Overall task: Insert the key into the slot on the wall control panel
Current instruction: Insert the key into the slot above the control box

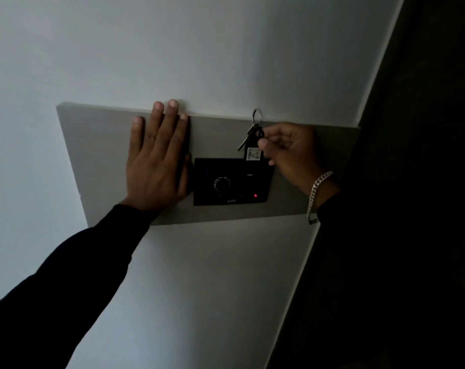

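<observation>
While my left hand [156, 161] lies flat and open against a grey rectangular board [98, 155] fixed to a pale wall [199, 49], its fingers spread and pointing up so that the longest fingertips reach the board's top edge, my right hand [289, 153] pinches a black key fob [253, 147] between thumb and forefinger. A small white label [253, 155] on the fob reads "A02". Its lower end touches the top edge of a black wall control panel [232, 182], which is mounted on the grey board just to the right of my left hand; the thumb side of that hand touches the panel's left edge. Whether the fob has entered the slot I cannot tell, as the light is dim and the top of the panel is dark. A silver ring [257, 115] stands above the fob, rising past the board's top edge, and a couple of metal keys [246, 141] hang from it, slanting down to the left beside the fob. On the panel's face I see a round dial [222, 184] near the middle and a small red light [255, 195] glowing at the lower right. Both of my arms are in dark long sleeves, and a silver chain bracelet [316, 195] circles my right wrist. To the right of the wall, everything is in deep shadow.
</observation>
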{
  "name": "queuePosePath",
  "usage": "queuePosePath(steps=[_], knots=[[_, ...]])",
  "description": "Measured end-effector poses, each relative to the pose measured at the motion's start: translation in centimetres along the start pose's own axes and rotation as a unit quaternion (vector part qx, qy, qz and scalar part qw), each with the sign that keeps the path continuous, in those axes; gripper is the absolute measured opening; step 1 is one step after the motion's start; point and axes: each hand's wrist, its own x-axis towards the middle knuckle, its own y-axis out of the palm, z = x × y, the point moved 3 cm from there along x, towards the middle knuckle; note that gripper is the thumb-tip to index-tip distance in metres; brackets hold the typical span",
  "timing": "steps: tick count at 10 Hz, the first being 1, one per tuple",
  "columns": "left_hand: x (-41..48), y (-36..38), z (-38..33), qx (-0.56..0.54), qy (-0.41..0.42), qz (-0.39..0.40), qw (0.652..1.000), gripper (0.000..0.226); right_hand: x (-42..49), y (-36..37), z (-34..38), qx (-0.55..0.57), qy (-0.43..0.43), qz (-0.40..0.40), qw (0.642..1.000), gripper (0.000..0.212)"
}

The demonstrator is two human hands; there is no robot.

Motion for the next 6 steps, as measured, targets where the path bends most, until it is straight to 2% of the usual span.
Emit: queuePosePath(steps=[2, 4, 6], knots=[[-0.2, 0.2, 0.0, 0.081, 0.004, 0.016, 0.997, 0.067, -0.6, 0.2, -1.7, 0.029, -0.007, 0.034, 0.999, 0.014], [-0.5, 0.7, 0.1, 0.096, 0.002, 0.007, 0.995, 0.068, -0.4, -0.6, -1.3, 0.009, -0.031, 0.025, 0.999, 0.03], [-0.5, 0.9, 0.3, 0.091, 0.003, 0.009, 0.996, 0.069, 0.4, -0.9, 1.7, -0.131, -0.146, 0.084, 0.977, 0.043]])
